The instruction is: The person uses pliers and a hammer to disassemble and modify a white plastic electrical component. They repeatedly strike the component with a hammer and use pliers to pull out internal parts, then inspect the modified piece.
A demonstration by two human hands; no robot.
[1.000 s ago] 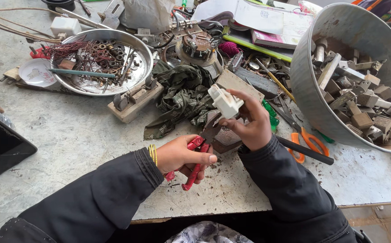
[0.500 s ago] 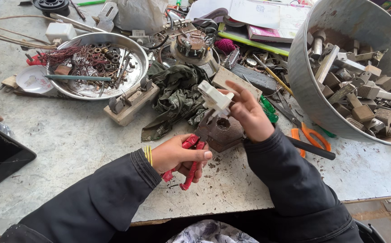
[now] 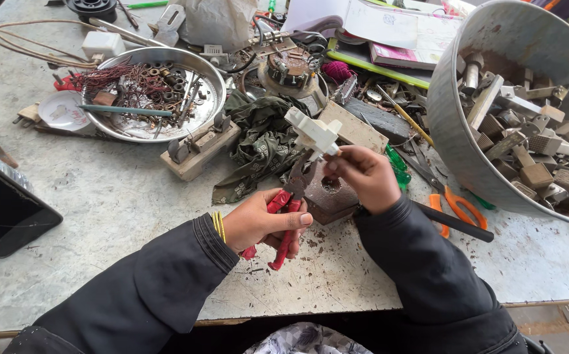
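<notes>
My left hand (image 3: 263, 222) grips red-handled pliers (image 3: 283, 219), whose dark jaws point up toward a white plastic part (image 3: 313, 134). My right hand (image 3: 365, 176) holds that white part upright by its lower end, above a rusty metal block (image 3: 327, 195) lying on the table. The plier jaws sit just below and left of the white part; whether they touch it I cannot tell. Both arms wear dark sleeves, and thin yellow bangles ring the left wrist.
A large metal tub (image 3: 451, 134) of small blocky parts stands at right. A shallow metal bowl (image 3: 209, 78) with wire and washers sits at back left. A green cloth (image 3: 263, 145), wooden block (image 3: 196, 153), orange-handled scissors (image 3: 456, 202) and a dark tablet (image 3: 2, 208) lie around.
Both hands with the pliers and white part have shifted slightly left and nearer in view; the white part is now held more upright above the rusty block.
</notes>
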